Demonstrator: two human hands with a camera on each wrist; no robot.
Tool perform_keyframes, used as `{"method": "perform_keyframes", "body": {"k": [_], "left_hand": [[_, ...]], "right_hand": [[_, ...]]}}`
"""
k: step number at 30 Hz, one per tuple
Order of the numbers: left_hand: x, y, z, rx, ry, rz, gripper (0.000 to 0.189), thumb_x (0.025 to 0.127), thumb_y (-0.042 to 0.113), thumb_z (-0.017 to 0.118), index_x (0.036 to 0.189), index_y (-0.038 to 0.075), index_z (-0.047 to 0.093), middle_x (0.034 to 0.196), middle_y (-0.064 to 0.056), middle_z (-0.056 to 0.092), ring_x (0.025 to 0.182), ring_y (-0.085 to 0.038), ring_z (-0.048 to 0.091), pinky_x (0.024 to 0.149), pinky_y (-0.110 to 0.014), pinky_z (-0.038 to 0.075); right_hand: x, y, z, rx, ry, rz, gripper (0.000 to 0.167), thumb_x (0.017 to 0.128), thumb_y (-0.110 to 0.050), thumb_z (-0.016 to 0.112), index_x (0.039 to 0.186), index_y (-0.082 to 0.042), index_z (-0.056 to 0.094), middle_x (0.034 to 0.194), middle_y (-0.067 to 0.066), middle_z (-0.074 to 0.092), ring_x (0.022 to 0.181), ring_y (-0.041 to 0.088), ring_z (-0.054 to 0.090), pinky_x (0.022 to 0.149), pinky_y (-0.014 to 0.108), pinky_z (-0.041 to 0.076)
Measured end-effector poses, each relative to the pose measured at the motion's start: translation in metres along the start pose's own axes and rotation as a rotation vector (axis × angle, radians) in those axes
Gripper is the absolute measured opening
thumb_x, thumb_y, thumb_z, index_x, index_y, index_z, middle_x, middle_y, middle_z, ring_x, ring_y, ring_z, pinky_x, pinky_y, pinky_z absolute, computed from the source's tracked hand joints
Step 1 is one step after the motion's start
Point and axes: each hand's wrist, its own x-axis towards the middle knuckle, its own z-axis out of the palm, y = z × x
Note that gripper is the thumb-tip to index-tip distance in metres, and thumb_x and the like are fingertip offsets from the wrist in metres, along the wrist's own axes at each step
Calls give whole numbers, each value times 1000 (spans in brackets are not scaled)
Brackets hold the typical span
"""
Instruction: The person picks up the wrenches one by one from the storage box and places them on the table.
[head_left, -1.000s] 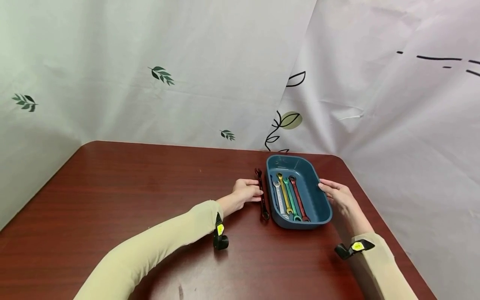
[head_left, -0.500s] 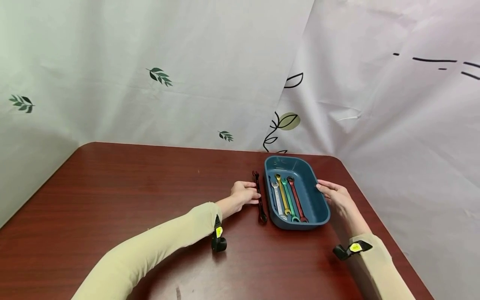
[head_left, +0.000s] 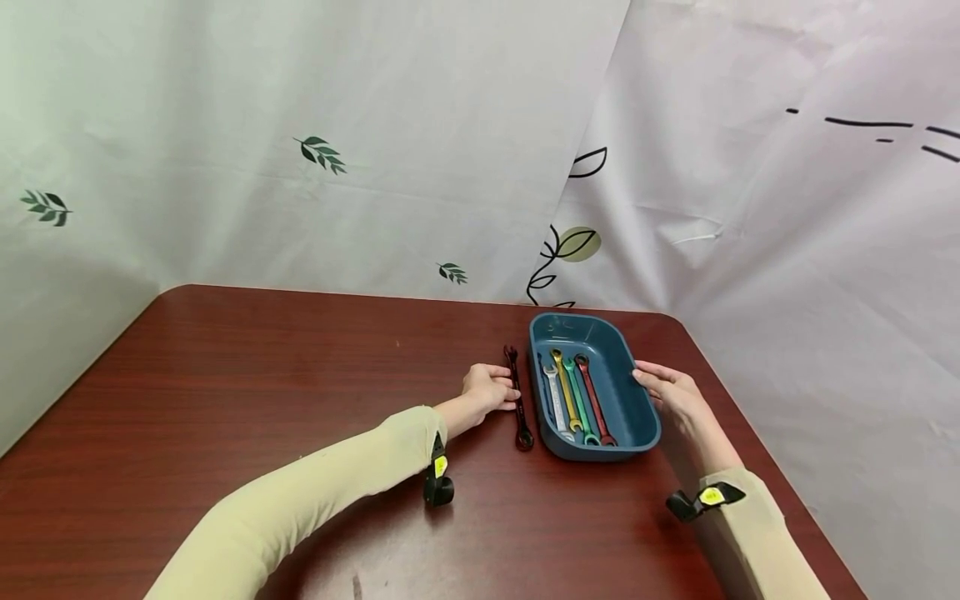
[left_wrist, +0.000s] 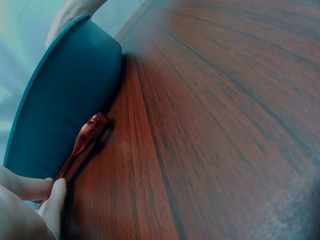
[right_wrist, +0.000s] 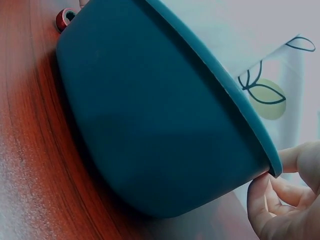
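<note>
Left hand [head_left: 487,389] pinches a glossy wrench [head_left: 522,423] at nine o'clock of the oblong tray [head_left: 628,407]; right hand [head_left: 678,397] grips its three-o'clock rim [right_wrist: 272,159].

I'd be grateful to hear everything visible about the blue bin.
The blue bin is a rounded rectangle, smooth and plastic-looking, with a lipped rim. It stands open side up on the table near the far right corner; the right hand pinches the bin's rim. Wrenches in silver, yellow, green and red lie inside.
</note>
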Motion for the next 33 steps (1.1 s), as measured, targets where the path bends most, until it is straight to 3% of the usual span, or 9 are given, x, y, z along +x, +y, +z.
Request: {"method": "perform_keyframes", "body": {"k": [11,24,33], "left_hand": [[-5,2,-3,31,33,26,43,75,-16,70,117,-7,65,106,-25,70,91,-30,72,68,-33,62],[-7,-5,-1,28,82,51,41,74,-15,71,114,-7,66,101,-23,71,81,-25,73,61,-31,62],[-7,-7,3,91,121,75,36,72,-13,73,107,-5,70,92,-21,73,73,-22,74,55,-28,61]], "right_hand": [[0,-2,1,-10,-17,-3,66,95,-30,60,147,2,34,94,-18,61,83,0,63,74,17,57],[1,-1,2,-26,-8,11,65,96,-31,58,147,0,34,96,-17,58,83,-1,62,74,16,56],[0,0,1,-22,2,24,66,96,-31,59,148,0,33,99,-16,57,83,-3,62,74,15,56]]}}
